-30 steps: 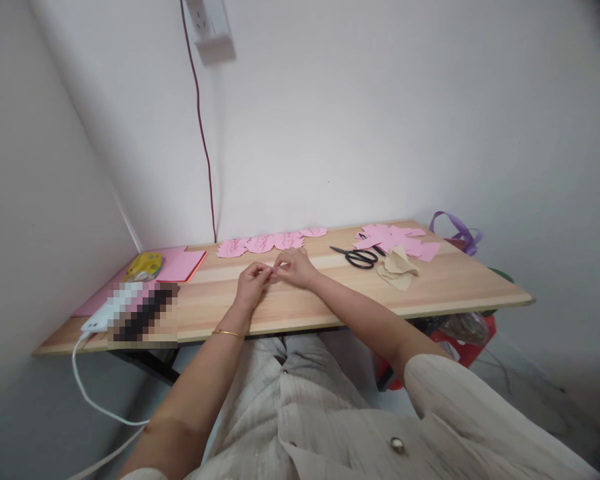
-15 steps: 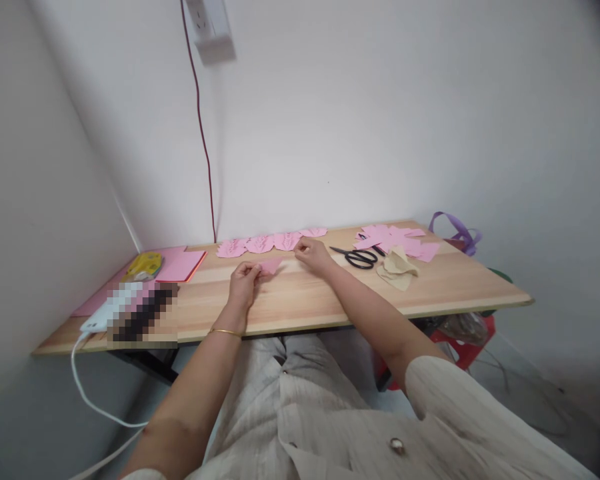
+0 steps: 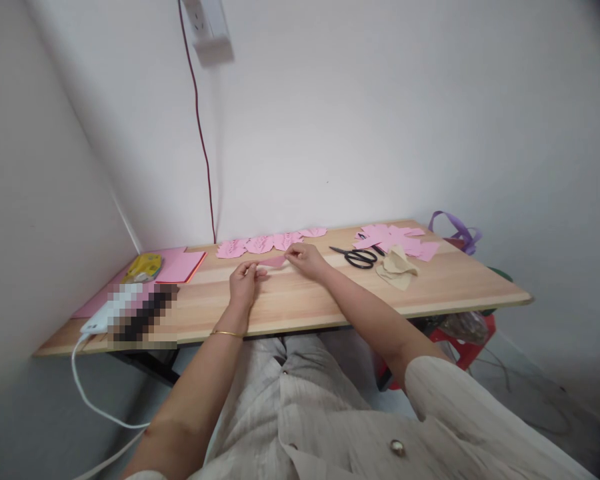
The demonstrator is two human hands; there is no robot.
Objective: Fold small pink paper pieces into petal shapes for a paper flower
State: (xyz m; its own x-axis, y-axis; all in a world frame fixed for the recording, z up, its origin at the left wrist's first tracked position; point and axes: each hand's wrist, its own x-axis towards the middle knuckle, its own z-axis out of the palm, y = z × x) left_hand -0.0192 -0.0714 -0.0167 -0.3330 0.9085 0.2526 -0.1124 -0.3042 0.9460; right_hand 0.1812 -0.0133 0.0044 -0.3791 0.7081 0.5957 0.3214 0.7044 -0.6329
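My left hand [image 3: 243,281] and my right hand [image 3: 305,257] hover over the middle of the wooden table [image 3: 300,297]. Between them stretches a small pink paper piece [image 3: 274,261]; each hand pinches one end of it. Just behind, a row of folded pink paper pieces [image 3: 267,243] lies along the wall. My left wrist wears a thin gold bangle [image 3: 226,332].
Black scissors [image 3: 359,257], a heap of pink paper scraps [image 3: 395,240] and a beige crumpled paper [image 3: 398,266] lie to the right. Pink and red sheets [image 3: 180,265], a yellow object [image 3: 144,266] and a white cabled device [image 3: 103,316] sit at the left. A red cord [image 3: 200,133] runs down the wall.
My hands were pinched close together; they have drawn apart, and the pink paper piece now spans between them. The right hand went right, then came slightly back.
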